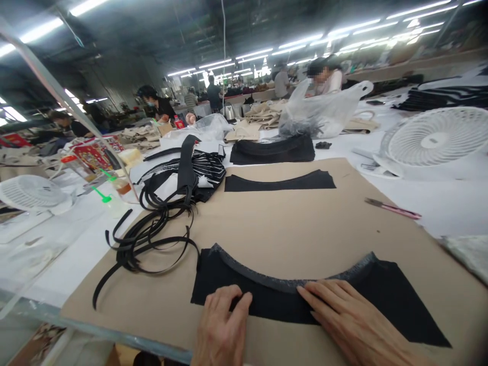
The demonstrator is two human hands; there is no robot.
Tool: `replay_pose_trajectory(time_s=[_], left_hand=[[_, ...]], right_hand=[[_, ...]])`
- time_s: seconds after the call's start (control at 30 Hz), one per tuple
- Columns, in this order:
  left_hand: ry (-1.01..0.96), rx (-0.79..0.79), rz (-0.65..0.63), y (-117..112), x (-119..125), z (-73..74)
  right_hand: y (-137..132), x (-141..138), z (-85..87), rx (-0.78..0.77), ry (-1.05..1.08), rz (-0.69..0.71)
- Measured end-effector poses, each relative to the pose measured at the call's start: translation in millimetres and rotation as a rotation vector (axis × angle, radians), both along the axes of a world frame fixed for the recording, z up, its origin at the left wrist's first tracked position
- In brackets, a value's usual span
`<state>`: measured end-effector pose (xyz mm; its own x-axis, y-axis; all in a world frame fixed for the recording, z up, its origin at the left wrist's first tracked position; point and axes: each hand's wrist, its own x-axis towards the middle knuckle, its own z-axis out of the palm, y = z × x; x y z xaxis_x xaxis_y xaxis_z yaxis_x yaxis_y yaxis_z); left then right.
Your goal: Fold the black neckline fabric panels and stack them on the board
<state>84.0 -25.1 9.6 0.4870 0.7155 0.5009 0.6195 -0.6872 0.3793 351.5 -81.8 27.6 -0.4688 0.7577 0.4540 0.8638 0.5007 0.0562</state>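
A black fabric piece (267, 305) lies flat on brown paper in front of me. A grey, shiny-looking strip (263, 278) runs along its curved upper edge. My left hand (223, 323) rests on the piece's lower left part, fingers bent, with a gap between thumb and forefinger. My right hand (345, 315) lies flat, its fingertips touching the strip near the middle of the curve. Neither hand grips anything. Farther back lies a similar black piece (280, 183), and behind it a stack of black pieces (272, 150).
Loose black strips (152, 239) pile up at left on the brown paper (282, 223). Pink-handled tweezers (392, 207) lie at right. Two white fans (434, 140), green-tipped bottles (110, 203) and a plastic bag (324, 112) stand around. Several people work in the background.
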Motion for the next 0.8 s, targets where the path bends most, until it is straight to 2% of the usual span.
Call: replay_pose_trajectory(time_s=[0.1,0.2,0.27,0.33,0.4,0.6,0.7,0.8], left_hand=[[-0.158,-0.293,0.081,1,0,3.1],[-0.308,-0.783,0.212,16,5,15.2],[-0.438,-1.129,0.231,26,9,23.4],[-0.595,-1.355,0.223,32,11,29.3],[-0.714,-1.434,0.239,32,12,32.7],[-0.871,-1.483,0.250,29,18,33.8],[-0.907,-1.472,0.246,34,19,32.5],[-0.870,-1.481,0.235,37,18,31.5]], right_hand=[[-3,2,-0.5,0.007,-0.013,0.012],[-5,-1,2.8,-0.001,-0.001,-0.009],[-6,-3,3.2,-0.020,0.004,-0.011],[-6,-3,1.6,-0.034,0.004,0.002],[-5,-4,-0.3,-0.030,0.008,-0.006],[14,-16,-3.7,0.020,0.036,0.045],[15,-19,-15.3,0.075,0.052,0.045],[3,-11,-32.1,0.059,-0.014,0.067]])
